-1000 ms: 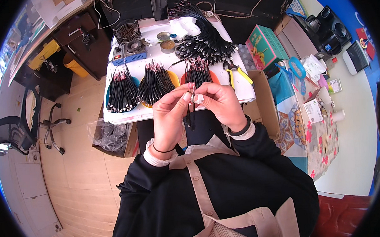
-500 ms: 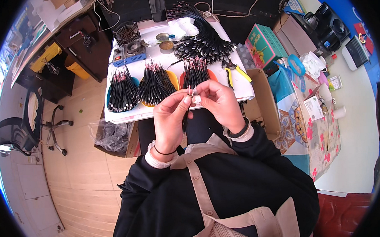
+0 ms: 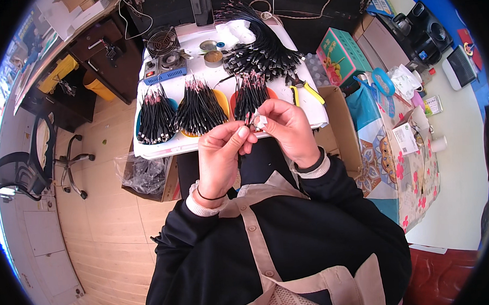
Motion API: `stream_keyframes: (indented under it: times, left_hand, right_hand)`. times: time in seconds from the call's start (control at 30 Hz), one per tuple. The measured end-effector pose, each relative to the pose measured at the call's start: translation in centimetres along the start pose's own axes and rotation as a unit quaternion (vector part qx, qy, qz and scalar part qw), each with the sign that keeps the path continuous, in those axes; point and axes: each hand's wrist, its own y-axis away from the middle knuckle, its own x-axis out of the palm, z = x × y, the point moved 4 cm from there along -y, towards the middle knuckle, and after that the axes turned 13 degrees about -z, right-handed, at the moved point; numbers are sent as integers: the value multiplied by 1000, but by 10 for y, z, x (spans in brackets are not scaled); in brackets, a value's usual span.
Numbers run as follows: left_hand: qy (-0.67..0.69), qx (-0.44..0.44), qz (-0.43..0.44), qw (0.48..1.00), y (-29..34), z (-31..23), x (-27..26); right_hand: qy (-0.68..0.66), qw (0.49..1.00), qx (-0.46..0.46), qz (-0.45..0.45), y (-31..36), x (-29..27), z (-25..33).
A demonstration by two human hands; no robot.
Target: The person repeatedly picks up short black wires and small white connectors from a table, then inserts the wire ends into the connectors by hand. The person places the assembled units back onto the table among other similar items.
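Just in front of the table edge, both my hands are close together. My left hand [image 3: 221,153] pinches a black cable [image 3: 248,119] near its stripped end, where reddish wire shows. Between the thumb and fingers of my right hand [image 3: 292,131] is a crumpled white scrap [image 3: 260,121], held against the wire end; whether it is tissue or tape I cannot make out. Behind the hands, short black cables with reddish ends stand in three bundles: a left bundle [image 3: 156,115], a middle bundle [image 3: 201,108] and a right bundle [image 3: 249,92], in blue, yellow and red trays.
A large heap of black cables [image 3: 262,56] lies at the back of the white table [image 3: 196,37]. Yellow-handled pliers [image 3: 310,91] rest at its right. A blue device with a fan [image 3: 166,71] and a round tin [image 3: 213,58] stand behind the bundles. A cardboard box [image 3: 338,121] stands right.
My right hand has shifted slightly right with the white scrap, and more of the scrap now shows. My left fingers have turned a little at the cable end.
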Motion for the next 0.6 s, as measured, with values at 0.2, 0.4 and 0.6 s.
stream_keyframes:
  times: [0.2,0.4,0.6]
  left_hand:
    - [36,-82,57,994,-1,6,-2]
    - [-12,-110,130,985,-9,11,-1]
    - [-102,-82,92,987,-26,16,-13]
  right_hand:
    - [-175,950,235,103,0,-4,-14]
    - [-165,953,208,145,-7,-8,-14]
    - [123,992,-6,7,-30,-25,43]
